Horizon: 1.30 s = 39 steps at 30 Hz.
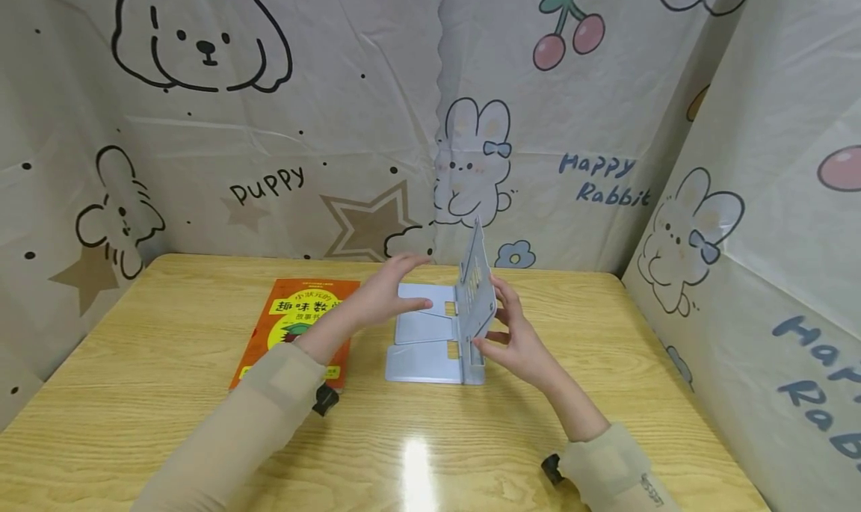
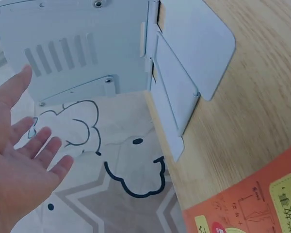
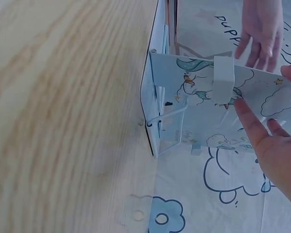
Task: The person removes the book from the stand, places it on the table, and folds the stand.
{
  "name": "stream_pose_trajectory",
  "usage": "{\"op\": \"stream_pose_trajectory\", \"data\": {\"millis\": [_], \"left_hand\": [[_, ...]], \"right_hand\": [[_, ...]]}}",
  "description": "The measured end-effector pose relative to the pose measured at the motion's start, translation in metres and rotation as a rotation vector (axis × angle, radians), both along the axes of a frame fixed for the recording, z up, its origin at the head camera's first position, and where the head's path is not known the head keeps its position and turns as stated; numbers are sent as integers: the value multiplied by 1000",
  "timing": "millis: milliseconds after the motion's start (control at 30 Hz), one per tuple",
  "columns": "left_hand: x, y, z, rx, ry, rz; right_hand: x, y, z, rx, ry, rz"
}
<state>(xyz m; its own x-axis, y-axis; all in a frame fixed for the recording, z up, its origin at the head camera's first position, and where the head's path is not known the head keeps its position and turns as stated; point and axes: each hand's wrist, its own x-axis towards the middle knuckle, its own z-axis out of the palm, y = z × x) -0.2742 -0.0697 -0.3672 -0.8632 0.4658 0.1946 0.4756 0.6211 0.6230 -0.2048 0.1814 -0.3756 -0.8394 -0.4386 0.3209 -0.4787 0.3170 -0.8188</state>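
Note:
A pale blue metal book stand point(image 1: 475, 295) has one panel upright and its base point(image 1: 424, 364) flat on the table. My right hand point(image 1: 516, 340) grips the upright panel from the right, thumb at its near edge and fingers against the back. Printed clouds and stars decorate that back face point(image 3: 203, 116) in the right wrist view, where a white block point(image 3: 223, 80) and a wire bracket point(image 3: 177, 121) also show. Above the flat base, my left hand point(image 1: 389, 291) is spread and holds nothing. Slots in the panel point(image 2: 63, 56) face it in the left wrist view.
An orange book point(image 1: 303, 306) lies left of the stand, partly covered by my left forearm. Behind the wooden table point(image 1: 377, 452) hangs a printed cloth point(image 1: 336, 123), which also runs along both sides.

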Motion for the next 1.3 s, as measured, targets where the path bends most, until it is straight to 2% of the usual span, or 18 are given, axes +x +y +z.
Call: {"op": "stream_pose_trajectory", "data": {"millis": [233, 433, 600, 733, 867, 1033, 1133, 1300], "left_hand": [[2, 3, 10, 118, 72, 42], [6, 9, 21, 214, 89, 73], [10, 17, 30, 230, 55, 121], [12, 22, 35, 219, 34, 149], [12, 25, 38, 226, 14, 151], [10, 28, 38, 237, 6, 136], [9, 29, 36, 237, -4, 131], [8, 30, 33, 230, -41, 126]], "right_hand": [[2, -1, -1, -17, 1, -2], [5, -7, 2, -14, -18, -23], [5, -11, 1, -19, -19, -34], [-4, -11, -13, -16, -28, -55], [-11, -12, -23, 3, -19, -70], [-8, -18, -20, 3, -11, -67], [-10, -20, -24, -8, 3, -57], [-4, -27, -16, -6, 3, -50]]}}
